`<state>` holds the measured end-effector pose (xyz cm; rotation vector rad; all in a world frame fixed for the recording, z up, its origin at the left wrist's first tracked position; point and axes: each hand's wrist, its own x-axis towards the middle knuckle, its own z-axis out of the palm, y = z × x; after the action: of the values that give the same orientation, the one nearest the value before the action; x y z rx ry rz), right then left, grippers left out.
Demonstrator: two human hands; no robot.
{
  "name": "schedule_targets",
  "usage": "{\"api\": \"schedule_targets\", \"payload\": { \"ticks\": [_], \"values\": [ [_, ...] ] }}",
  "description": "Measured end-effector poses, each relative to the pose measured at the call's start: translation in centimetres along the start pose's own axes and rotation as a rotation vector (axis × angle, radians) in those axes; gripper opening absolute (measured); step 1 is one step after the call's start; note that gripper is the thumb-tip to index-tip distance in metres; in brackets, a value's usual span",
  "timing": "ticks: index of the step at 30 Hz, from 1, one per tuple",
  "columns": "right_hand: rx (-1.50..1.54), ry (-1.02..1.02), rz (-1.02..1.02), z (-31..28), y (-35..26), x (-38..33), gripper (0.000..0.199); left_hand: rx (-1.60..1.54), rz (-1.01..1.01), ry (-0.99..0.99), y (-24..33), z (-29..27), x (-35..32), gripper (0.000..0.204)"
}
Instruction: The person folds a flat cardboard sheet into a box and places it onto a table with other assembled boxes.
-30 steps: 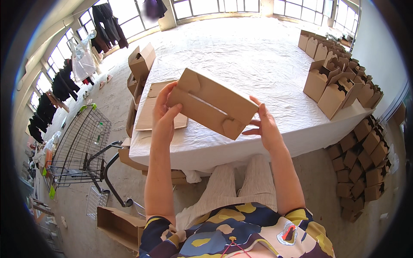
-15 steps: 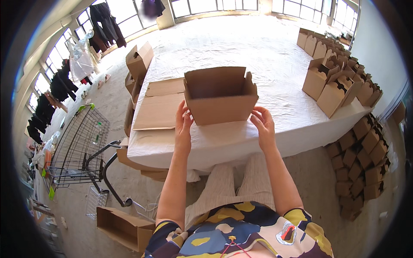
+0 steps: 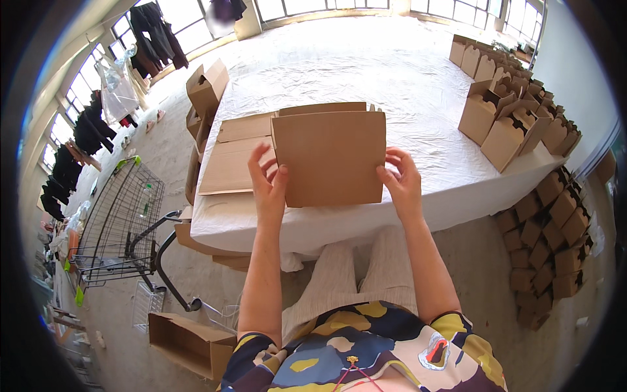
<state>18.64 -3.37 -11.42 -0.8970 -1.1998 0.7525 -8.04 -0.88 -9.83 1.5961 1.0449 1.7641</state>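
An open-topped brown cardboard box (image 3: pixel 330 160) is near the front edge of a white-covered table, its broad plain face turned toward me. My left hand (image 3: pixel 266 176) is at the box's left edge, thumb against the corner and fingers curled along the side. At the right edge, my right hand (image 3: pixel 401 175) has its thumb on the face and its fingers bent round the side. A raised back flap shows above the face; the inside of the box is mostly hidden. Flat cardboard sheets (image 3: pixel 232 160) lie to the left of the box.
Folded handled boxes (image 3: pixel 503 124) stand in rows at the table's right. More small boxes (image 3: pixel 545 242) are piled on the floor below. Other cartons (image 3: pixel 208 88) line the table's left side. A wire cart (image 3: pixel 121 222) and an open carton (image 3: pixel 189 343) are at lower left.
The box has tipped so its broad face turns up toward me, hiding the opening seen before. Both hands have shifted slightly with it, staying at its sides.
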Motion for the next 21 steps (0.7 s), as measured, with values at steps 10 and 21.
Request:
{"api": "schedule_targets", "payload": {
  "ticks": [10,21],
  "values": [
    [-0.078,-0.07,-0.227,1.2,-3.7,1.0,0.061,-0.081,-0.003,-0.101,3.7,-0.3,1.7,0.055],
    [-0.201,-0.117,-0.401,1.7,-3.0,1.0,0.043,0.0,0.013,-0.093,3.8,-0.2,0.3,0.045]
  ]
}}
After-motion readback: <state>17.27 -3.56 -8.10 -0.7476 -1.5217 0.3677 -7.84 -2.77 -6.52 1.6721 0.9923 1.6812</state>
